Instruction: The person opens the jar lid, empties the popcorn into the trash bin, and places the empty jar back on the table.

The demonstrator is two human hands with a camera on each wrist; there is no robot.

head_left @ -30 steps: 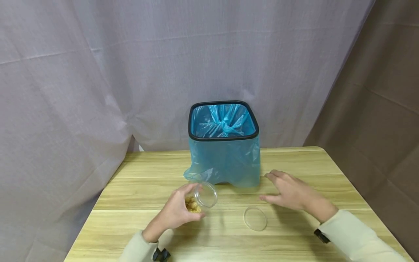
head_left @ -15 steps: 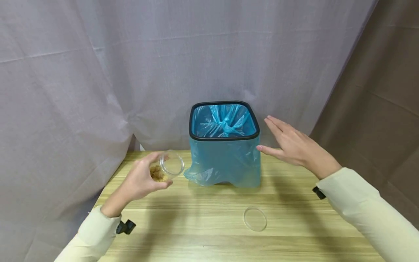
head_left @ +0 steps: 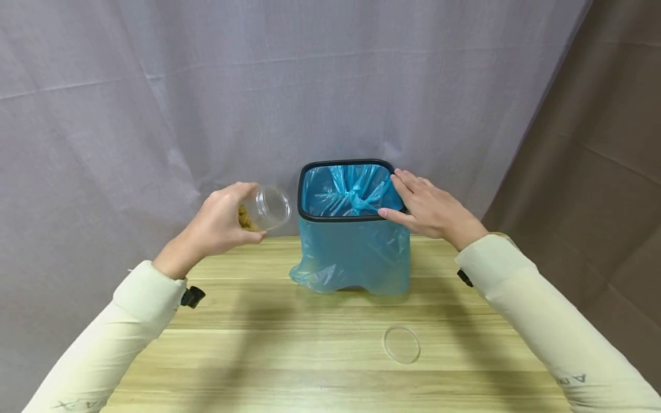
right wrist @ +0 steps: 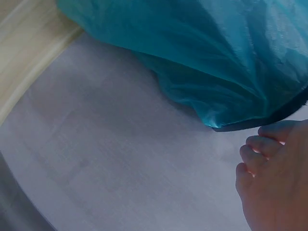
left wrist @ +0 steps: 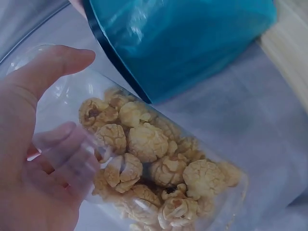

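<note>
Left hand is gripping a popcorn jar, right hand lying wide at the bin; likely aligning before tilting further.

Right hand apparently reached bin rim.

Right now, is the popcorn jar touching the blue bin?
Apart. The head view shows grey cloth in the gap between the popcorn jar and the blue bin.
</note>
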